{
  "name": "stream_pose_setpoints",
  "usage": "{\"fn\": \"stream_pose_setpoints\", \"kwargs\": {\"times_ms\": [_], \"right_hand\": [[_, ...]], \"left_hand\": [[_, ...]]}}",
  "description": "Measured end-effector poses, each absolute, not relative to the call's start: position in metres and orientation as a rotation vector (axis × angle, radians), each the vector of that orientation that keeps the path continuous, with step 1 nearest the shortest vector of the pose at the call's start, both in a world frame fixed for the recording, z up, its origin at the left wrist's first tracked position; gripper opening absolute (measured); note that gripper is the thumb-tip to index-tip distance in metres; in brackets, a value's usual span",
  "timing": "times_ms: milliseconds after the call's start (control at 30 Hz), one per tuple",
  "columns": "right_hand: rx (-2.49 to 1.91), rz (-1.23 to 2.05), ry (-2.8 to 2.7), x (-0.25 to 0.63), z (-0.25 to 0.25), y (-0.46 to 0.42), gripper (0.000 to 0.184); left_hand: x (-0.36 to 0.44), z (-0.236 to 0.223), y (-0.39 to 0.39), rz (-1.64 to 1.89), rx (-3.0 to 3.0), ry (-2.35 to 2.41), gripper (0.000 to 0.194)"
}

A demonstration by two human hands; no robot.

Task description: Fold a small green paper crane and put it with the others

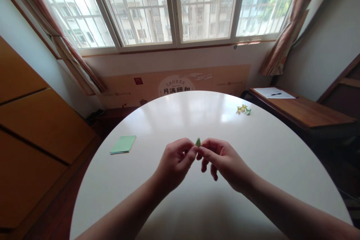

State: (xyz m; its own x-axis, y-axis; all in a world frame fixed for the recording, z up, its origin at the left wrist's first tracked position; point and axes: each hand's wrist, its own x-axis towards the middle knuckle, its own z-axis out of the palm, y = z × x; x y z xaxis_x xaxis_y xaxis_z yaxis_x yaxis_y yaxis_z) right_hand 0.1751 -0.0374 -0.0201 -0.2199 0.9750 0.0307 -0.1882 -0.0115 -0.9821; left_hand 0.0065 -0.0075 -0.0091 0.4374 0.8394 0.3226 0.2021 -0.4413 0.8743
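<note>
A small piece of folded green paper (198,142), pointed at the top, is held above the middle of the white table. My left hand (177,161) pinches it from the left between thumb and forefinger. From the other side, my right hand (222,159) grips it with thumb and forefinger, its other fingers hanging loosely below. The fingertips hide the lower part of the paper. To the left on the tabletop lies a stack of square green paper (123,144). Several small folded paper figures (243,110), yellow and green, sit together at the far right.
The round white table (112,195) fills the foreground. Beyond its right edge stands a wooden side table (312,110) bearing a white sheet (271,93) and a dark pen (276,94). Wooden cabinet panels (33,146) rise on the left, and a barred window (174,7) spans the back.
</note>
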Motion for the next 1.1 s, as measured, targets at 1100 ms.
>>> {"fn": "stream_pose_setpoints", "kwargs": {"times_ms": [1100], "right_hand": [[-0.821,1.498,-1.057,0.176,-0.0252,-0.0355,0.025]], "left_hand": [[0.0022,0.0002,-0.0115,1.325,2.057,0.829,0.006]]}}
